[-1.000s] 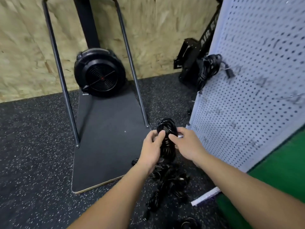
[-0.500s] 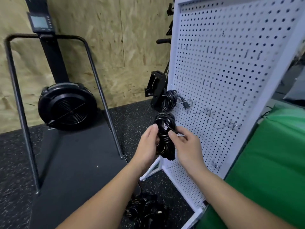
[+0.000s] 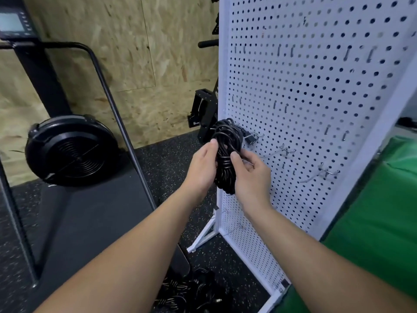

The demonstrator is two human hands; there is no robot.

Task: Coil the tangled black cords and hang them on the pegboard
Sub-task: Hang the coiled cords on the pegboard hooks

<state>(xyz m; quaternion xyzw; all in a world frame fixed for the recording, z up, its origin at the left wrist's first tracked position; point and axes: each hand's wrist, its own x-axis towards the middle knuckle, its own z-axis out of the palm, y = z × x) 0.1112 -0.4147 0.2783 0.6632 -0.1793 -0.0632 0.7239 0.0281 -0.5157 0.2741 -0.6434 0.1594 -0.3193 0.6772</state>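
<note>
A coiled black cord point(image 3: 223, 164), wrapped round its middle, is held upright between both hands just in front of the white pegboard point(image 3: 316, 114). My left hand point(image 3: 201, 166) grips its left side and my right hand point(image 3: 251, 175) grips its right side. Right behind its top, another black cord coil point(image 3: 228, 127) hangs on a metal hook at the board's left edge, its plug point(image 3: 249, 138) sticking out. Bare metal hooks point(image 3: 286, 151) point(image 3: 327, 172) stand out to the right. A heap of tangled black cords point(image 3: 187, 292) lies on the floor below.
A black fan-wheel exercise machine point(image 3: 70, 152) with a tubular frame point(image 3: 117, 114) and platform stands to the left. A green mat point(image 3: 372, 233) lies at the right. The pegboard's white foot bracket point(image 3: 203, 236) rests on speckled black flooring. Black gym gear point(image 3: 202, 114) stands behind the board.
Both hands lifted the coiled cord from near the floor heap up to the pegboard's hook level. My view rose from the floor to the board.
</note>
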